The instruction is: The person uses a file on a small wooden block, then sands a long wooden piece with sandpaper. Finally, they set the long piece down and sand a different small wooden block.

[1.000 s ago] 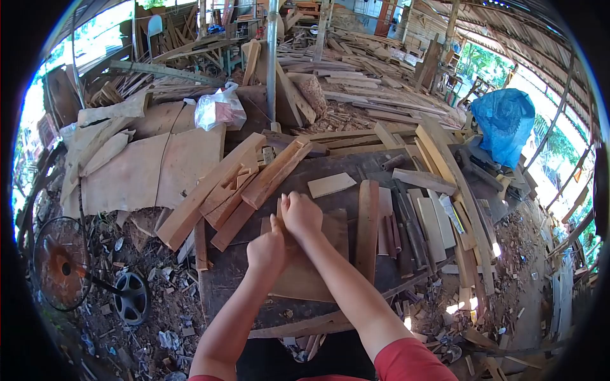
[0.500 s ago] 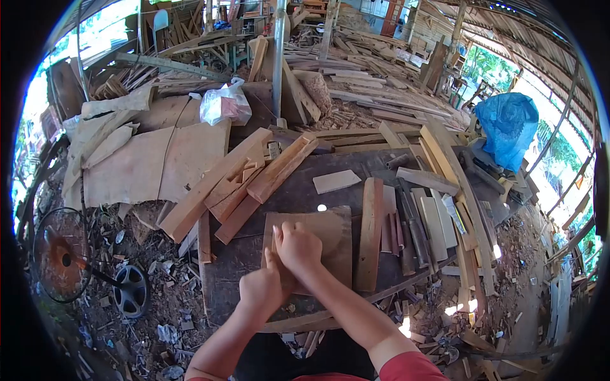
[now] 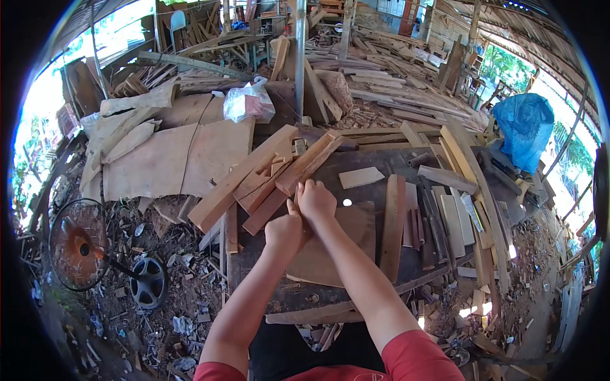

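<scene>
A flat brown wooden board (image 3: pixel 351 244) lies on the dark workbench (image 3: pixel 260 286) in front of me. Over its far-left corner my right hand (image 3: pixel 316 202) is closed, knuckles up. Just nearer and to the left, my left hand (image 3: pixel 284 232) is closed too, with one digit stretched toward the right hand. The two hands touch or nearly touch. Whatever lies under or between the fingers is hidden. Right beyond the hands are the ends of a hollowed wooden block (image 3: pixel 311 162) and a grooved wooden piece (image 3: pixel 257 190).
A thick wooden bar (image 3: pixel 393 228) lies right of the board, beside several chisel-like tools and strips (image 3: pixel 435 225). A small pale offcut (image 3: pixel 361 178) sits behind. A fan (image 3: pixel 82 247) stands at left, and a blue plastic bag (image 3: pixel 524 130) hangs at right.
Both hands have slid forward, away from me, from the board's middle left to its far-left corner, arms stretching out. The whole view has shifted, so the bench appears further right.
</scene>
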Tool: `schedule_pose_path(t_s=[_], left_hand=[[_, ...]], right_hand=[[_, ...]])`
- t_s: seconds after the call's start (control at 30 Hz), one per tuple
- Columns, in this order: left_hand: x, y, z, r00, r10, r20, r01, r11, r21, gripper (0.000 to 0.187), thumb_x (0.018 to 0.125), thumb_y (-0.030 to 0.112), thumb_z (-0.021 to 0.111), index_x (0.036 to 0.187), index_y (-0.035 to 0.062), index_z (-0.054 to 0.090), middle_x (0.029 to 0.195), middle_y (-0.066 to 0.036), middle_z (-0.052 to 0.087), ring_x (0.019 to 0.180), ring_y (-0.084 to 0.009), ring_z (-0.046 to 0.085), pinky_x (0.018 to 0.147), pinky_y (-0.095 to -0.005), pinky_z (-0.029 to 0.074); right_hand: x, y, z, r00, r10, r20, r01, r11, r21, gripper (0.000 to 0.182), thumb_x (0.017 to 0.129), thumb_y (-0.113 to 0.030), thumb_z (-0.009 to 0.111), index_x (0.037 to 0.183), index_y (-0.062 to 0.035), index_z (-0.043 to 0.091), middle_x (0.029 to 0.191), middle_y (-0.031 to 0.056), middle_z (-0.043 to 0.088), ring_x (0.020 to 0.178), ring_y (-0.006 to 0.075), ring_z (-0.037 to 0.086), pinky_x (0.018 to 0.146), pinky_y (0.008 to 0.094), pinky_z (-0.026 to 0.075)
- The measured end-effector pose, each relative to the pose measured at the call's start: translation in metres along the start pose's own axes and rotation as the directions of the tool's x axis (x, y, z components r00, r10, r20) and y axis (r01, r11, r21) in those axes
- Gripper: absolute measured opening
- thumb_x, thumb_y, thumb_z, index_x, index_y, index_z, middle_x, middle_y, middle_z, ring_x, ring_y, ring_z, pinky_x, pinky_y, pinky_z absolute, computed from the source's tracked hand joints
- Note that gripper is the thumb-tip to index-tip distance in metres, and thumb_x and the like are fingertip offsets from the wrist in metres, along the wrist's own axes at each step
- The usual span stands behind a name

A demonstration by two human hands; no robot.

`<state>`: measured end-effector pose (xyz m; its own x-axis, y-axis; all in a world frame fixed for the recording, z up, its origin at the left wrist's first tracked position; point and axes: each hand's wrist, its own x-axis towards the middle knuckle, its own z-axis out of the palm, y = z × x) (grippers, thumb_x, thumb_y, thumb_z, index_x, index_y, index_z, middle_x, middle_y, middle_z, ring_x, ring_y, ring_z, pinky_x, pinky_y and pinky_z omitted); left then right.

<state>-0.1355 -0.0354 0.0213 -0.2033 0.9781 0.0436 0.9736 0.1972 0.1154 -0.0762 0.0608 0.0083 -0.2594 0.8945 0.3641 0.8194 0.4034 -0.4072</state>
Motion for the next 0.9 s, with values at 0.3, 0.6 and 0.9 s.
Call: schedule_pose_path(t_s=[0.3,0.6,0.9], left_hand=[[-0.142,0.001,0.014,0.992,0.067,-0.103,-0.068,0.998,-0.005,0.093,0.068,0.047,0.064,0.125,-0.0184,0.031,0.047,-0.002,0.055,0.038,-0.0139,0.055,0.034,-0.0274,0.041],[-0.119,0.004,0.017,0.993,0.059,-0.098,-0.066,0.996,-0.067,0.091,0.067,0.039,0.065,0.126,-0.0190,0.028,0.051,-0.007,0.057,0.041,-0.0188,0.057,0.036,-0.0310,0.042],[0.007,0.022,0.024,0.981,0.058,-0.183,-0.072,0.995,-0.071,0.082,0.073,0.039,0.062,0.126,-0.0150,0.031,0.065,-0.010,0.063,0.053,-0.0248,0.062,0.045,-0.0344,0.048]], right_hand=[[-0.131,-0.013,-0.027,0.981,-0.186,-0.061,0.190,0.979,0.079,0.029,0.086,-0.035,0.050,0.074,-0.0088,0.053,0.070,0.0107,0.054,0.052,0.0287,0.059,0.044,0.0396,0.048],[-0.107,-0.006,-0.029,0.991,-0.135,0.014,0.135,0.990,0.046,0.031,0.085,-0.037,0.052,0.077,-0.0066,0.053,0.076,0.0128,0.058,0.060,0.0307,0.061,0.050,0.0411,0.050],[0.000,0.027,-0.010,0.997,0.071,0.013,-0.070,0.997,-0.022,0.038,0.087,-0.041,0.046,0.088,-0.0031,0.052,0.087,0.0188,0.059,0.075,0.0350,0.062,0.064,0.0443,0.051]])
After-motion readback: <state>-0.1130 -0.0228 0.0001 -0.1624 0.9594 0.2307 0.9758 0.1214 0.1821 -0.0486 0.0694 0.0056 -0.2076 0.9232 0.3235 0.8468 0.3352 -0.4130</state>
